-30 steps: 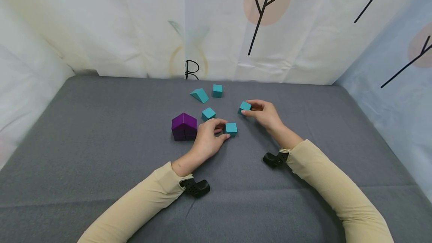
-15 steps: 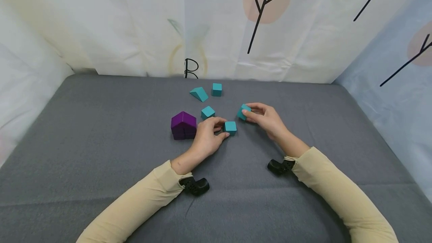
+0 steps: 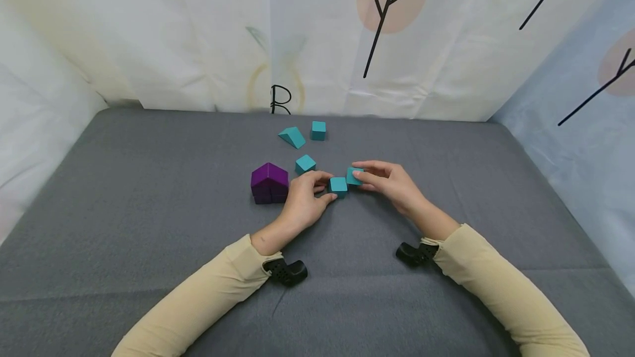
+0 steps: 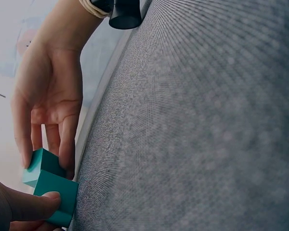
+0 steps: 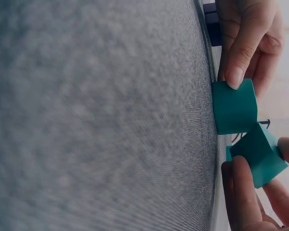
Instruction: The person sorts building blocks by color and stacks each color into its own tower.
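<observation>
My left hand pinches a teal cube block between thumb and fingers, down on the grey cloth. In my right hand is a second teal cube, gripped by thumb and fingertips. The right wrist view shows this second cube tilted, a corner right at the edge of the left hand's cube. Left of my left hand stands a purple house-shaped block stack. Just beyond that hand lies another teal cube.
Farther back on the grey cloth-covered table are a teal triangular block and one more teal cube. A printed white curtain hangs along the back edge and both sides.
My right hand has brought its cube nearer and to the left, up to the left hand's cube, turning it on the way. The left hand keeps its place and its hold.
</observation>
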A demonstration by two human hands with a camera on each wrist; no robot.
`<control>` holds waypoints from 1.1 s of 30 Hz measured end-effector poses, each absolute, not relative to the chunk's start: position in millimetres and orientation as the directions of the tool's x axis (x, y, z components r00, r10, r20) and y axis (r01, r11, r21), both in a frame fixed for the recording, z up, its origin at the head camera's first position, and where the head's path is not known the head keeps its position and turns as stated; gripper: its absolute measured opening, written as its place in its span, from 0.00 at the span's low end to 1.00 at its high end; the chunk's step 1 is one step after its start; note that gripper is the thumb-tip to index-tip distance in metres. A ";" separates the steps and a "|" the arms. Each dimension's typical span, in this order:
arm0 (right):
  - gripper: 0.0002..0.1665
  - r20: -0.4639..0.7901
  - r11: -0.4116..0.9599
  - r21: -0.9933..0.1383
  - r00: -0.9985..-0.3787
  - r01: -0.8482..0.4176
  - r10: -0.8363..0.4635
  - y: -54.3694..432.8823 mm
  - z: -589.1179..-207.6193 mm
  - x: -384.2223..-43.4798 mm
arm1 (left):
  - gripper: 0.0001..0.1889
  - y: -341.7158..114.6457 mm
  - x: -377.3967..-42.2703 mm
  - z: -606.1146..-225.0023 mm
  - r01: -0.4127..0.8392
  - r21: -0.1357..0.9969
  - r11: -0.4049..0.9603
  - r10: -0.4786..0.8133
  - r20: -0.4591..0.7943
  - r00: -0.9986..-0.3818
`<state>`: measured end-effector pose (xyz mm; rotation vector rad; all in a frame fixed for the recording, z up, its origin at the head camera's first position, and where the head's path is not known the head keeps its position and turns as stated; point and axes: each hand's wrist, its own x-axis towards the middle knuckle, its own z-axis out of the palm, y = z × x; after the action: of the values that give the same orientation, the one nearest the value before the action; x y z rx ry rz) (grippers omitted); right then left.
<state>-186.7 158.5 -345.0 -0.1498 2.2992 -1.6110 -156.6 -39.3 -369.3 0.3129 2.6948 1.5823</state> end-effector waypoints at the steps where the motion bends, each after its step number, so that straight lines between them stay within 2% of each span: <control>1: 0.26 -0.205 0.351 -0.931 -0.939 0.100 -0.275 158.7 -345.2 -186.1 | 0.18 -39.3 -156.5 -368.9 0.170 0.864 0.474 0.171 0.099 -0.980; 7: 0.24 -0.199 0.328 -0.940 -0.936 0.097 -0.292 159.7 -345.7 -181.7 | 0.17 -39.1 -156.3 -368.5 0.185 0.859 0.478 0.175 0.113 -0.978; 13: 0.23 -0.204 0.395 -0.915 -0.939 0.083 -0.276 161.1 -346.1 -179.2 | 0.18 -39.2 -155.1 -368.6 0.181 0.859 0.480 0.170 0.111 -0.979; 22: 0.20 -0.245 0.438 -0.889 -0.947 0.133 -0.210 161.1 -346.8 -180.6 | 0.17 -39.6 -155.2 -368.2 0.189 0.859 0.476 0.171 0.121 -0.978; 33: 0.19 -0.213 0.467 -0.879 -0.955 0.095 -0.205 158.5 -349.2 -181.8 | 0.16 -39.5 -154.6 -366.4 0.202 0.861 0.466 0.177 0.133 -0.975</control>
<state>-181.8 158.5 -349.2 -0.0931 2.4309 -1.4832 -154.6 -39.5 -366.4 0.3510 2.7110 1.5988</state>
